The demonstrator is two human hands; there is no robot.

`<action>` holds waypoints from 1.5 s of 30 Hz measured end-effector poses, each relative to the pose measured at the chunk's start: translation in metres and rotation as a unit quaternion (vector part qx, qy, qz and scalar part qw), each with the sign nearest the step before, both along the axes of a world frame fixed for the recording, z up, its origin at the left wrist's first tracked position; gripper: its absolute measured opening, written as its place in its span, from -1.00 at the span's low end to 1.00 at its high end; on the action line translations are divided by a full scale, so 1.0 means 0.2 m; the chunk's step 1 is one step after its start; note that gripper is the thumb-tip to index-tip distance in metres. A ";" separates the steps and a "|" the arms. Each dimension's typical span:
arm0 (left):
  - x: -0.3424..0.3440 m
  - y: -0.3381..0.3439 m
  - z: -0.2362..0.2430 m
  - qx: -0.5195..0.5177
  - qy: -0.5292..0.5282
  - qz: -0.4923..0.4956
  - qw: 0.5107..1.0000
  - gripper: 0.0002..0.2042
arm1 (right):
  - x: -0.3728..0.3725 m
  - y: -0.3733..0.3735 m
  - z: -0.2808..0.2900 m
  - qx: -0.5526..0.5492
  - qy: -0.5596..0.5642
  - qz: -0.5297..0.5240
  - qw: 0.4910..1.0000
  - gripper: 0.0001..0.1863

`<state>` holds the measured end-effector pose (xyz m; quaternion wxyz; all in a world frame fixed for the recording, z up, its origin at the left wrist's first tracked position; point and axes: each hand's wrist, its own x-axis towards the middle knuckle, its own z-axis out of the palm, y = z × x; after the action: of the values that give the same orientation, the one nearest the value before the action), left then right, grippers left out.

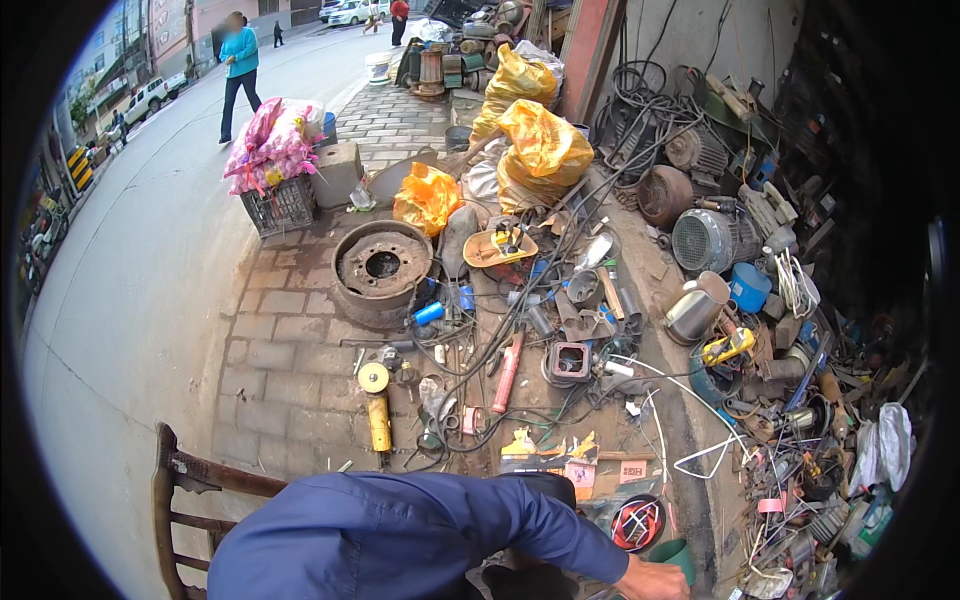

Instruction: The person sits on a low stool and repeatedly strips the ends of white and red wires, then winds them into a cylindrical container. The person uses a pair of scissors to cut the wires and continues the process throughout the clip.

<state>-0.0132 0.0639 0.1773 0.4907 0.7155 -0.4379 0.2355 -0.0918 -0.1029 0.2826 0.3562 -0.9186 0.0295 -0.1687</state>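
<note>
A dark blue sleeve [500, 520] stretches from the lower left across the bottom, and my left hand [652, 580] comes out of it at the lower edge. Its fingers curl downward, closed; whatever lies within them is cut off by the picture's edge. Right beside the hand is a green cup-like container [676, 556]. Just beyond it stands a round bowl [638, 522] with red and white pieces in it. Flattened torn cardboard [548, 452] lies past the sleeve. My right hand is out of view.
A wooden chair [225, 480] stands at left. An angle grinder [379, 415], a wheel rim [382, 265], tangled cables and a red electrode holder-like handle [508, 372] lie on the paving. Scrap, an electric motor [705, 238] and a metal kettle [697, 308] crowd the right. A person walks on the street.
</note>
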 end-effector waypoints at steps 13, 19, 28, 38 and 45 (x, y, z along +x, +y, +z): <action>-0.25 0.09 0.56 -0.104 -0.016 -0.023 0.994 -0.80 | -0.38 -0.13 0.76 0.175 -0.252 0.017 0.952 -0.64; -0.27 0.23 0.56 -0.099 0.201 0.000 0.975 -0.78 | -0.28 -0.12 0.62 0.274 -0.066 0.162 0.946 -0.73; -0.35 0.25 0.61 -0.141 0.358 -0.044 0.922 -0.74 | -0.12 0.10 0.58 0.371 -0.035 0.192 0.908 -0.74; -0.30 0.24 0.62 -0.128 0.390 -0.053 0.910 -0.75 | -0.05 0.21 0.34 0.315 -0.072 0.163 0.932 -0.73; -0.29 0.27 0.66 -0.141 0.404 -0.080 0.900 -0.74 | -0.04 0.17 0.39 0.317 -0.149 0.149 0.925 -0.73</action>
<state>-0.0702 0.1174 0.3097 0.7385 0.6349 -0.2203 -0.0546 -0.1001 -0.0694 0.3611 0.6498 -0.7160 -0.1091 -0.2308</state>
